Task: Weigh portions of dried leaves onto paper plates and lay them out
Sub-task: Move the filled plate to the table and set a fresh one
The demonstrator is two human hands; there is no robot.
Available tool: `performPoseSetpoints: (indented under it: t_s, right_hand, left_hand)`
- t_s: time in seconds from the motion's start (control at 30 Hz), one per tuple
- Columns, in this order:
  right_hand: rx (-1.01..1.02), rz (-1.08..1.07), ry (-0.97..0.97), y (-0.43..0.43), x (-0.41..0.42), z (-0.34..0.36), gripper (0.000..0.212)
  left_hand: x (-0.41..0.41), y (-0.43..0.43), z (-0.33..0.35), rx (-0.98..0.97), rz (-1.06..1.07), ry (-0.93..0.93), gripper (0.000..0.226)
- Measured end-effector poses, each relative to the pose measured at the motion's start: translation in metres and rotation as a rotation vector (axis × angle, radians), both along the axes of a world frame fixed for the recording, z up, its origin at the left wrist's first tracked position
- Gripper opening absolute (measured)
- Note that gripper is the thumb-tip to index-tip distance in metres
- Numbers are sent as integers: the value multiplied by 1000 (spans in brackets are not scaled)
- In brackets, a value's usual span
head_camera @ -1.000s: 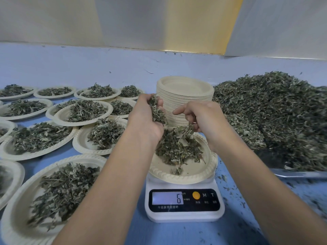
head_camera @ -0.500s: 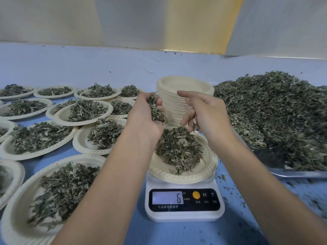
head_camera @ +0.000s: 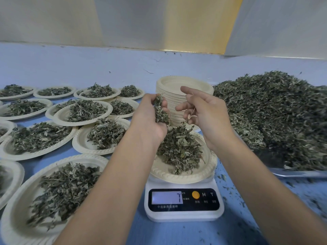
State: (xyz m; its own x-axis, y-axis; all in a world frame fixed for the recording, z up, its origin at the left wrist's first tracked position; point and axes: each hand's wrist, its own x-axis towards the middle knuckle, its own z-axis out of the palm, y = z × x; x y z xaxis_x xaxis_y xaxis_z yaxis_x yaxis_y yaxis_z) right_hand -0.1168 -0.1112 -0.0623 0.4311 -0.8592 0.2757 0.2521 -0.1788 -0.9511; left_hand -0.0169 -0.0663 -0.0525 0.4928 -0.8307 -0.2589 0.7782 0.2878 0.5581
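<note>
Above the white digital scale carrying the cream paper plate, the left hand clutches dried green leaves, best sprinkled sparingly against the readout; the right hand hovers open-fingered.

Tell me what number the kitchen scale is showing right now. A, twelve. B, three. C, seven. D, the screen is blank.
C: the display on the scale shows a lone 7, with the paper plate of dried leaves sitting on top of it.
</note>
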Motion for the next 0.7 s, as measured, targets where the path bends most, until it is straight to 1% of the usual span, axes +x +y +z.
performPoseSetpoints:
  t_s: [0.17,0.3,0.47,0.57,0.63,0.7]
  right_hand:
    - [13,47,-50,3,1,1,29]
    - [10,25,-59,3,3,0,26]
    - [54,-7,-128,10,10,-2,22]
    - [115,-57,-179,13,12,-2,22]
    - [163,-132,-195,13,11,1,22]
    - [219,-198,-219,10,5,6,22]
  left_hand:
    - [-1,-1,-1,28,-2,-23,21]
    - [-3,-1,0,30,-2,-29,22]
    - [-15,1,3,27,-67,32,26]
    - [-25,-3,7,27,-68,46,29]
    - [-33,-8,11,-25,-92,92,29]
    - [-45,-18,14,-35,-111,99,26]
